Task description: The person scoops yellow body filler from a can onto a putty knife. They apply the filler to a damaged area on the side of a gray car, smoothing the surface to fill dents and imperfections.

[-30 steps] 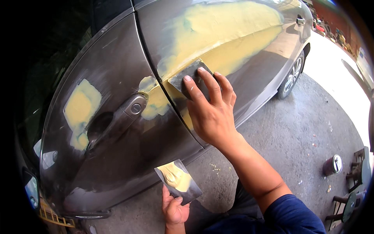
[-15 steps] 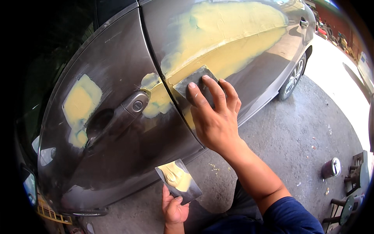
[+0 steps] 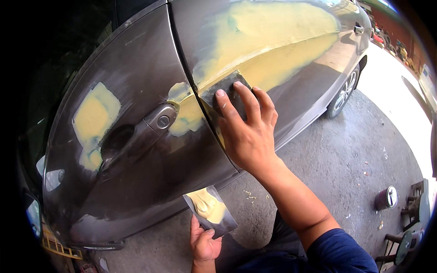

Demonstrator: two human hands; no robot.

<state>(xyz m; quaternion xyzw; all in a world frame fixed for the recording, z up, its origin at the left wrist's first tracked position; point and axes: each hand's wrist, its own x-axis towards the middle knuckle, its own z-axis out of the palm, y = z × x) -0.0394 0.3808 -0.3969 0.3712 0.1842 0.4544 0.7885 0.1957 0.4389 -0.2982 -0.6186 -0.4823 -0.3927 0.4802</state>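
Observation:
My right hand (image 3: 250, 132) presses a dark flat putty spreader (image 3: 223, 93) against the brown car door, its fingers spread over the back of the blade. The spreader's far edge lies on the yellow body filler (image 3: 273, 59), close to the gap between the two doors. Low in the middle, my left hand (image 3: 205, 241) grips a grey flat plate (image 3: 223, 223) by its near edge. A thick dab of yellow putty (image 3: 207, 204) sits on that plate. Smaller filler patches (image 3: 98, 113) show around the door handle (image 3: 159, 119).
On the concrete floor at right stands a paint can (image 3: 386, 198), with dark low stools (image 3: 403, 243) near it. The car's wheel (image 3: 343, 92) is at upper right. A yellow rack (image 3: 59, 243) shows at lower left.
My right hand and the spreader have shifted slightly left along the filler, toward the door gap. The left hand holds the plate almost still. The whole view has moved a little.

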